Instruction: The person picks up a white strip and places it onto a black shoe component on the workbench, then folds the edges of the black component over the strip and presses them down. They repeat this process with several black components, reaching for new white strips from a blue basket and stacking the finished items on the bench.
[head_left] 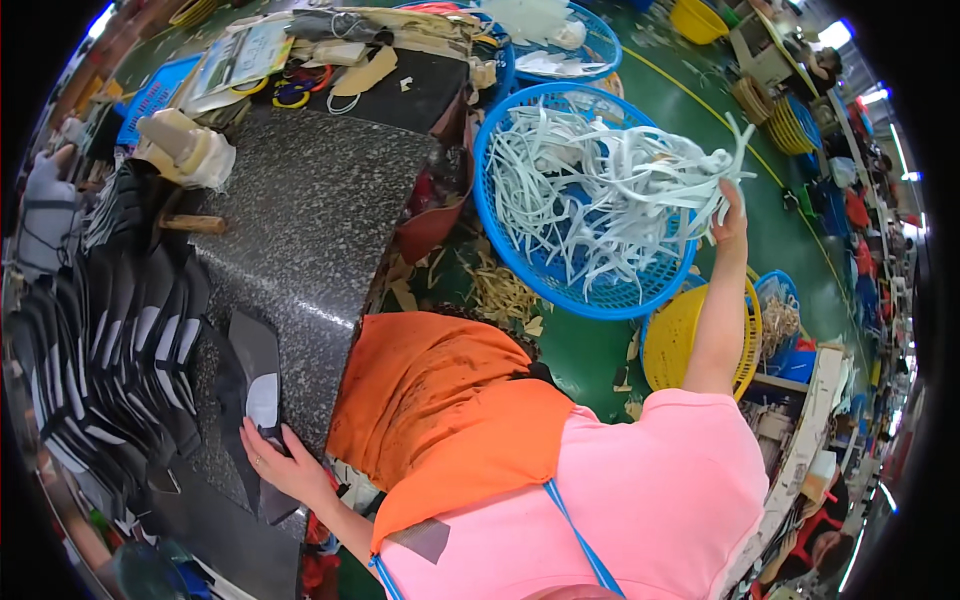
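My left hand (285, 468) lies with its fingers stretched out on a black cut piece (255, 350) with a pale grey patch. The piece rests on the speckled dark stone tabletop (310, 190). My right arm reaches out to the right, and my right hand (732, 215) is closed on a bunch of pale white-green strips (650, 170). Many more of these strips lie tangled in a round blue plastic basket (590, 308), and the held bunch rises over its right rim. My fingertips are partly hidden by the strips.
Overlapping black pieces (110, 350) line the table's left side, near a wooden-handled tool (193, 224). Scissors (292, 93) and scraps lie at the far end. A yellow basket (675, 345) stands below my right arm. Offcuts (505, 295) litter the green floor.
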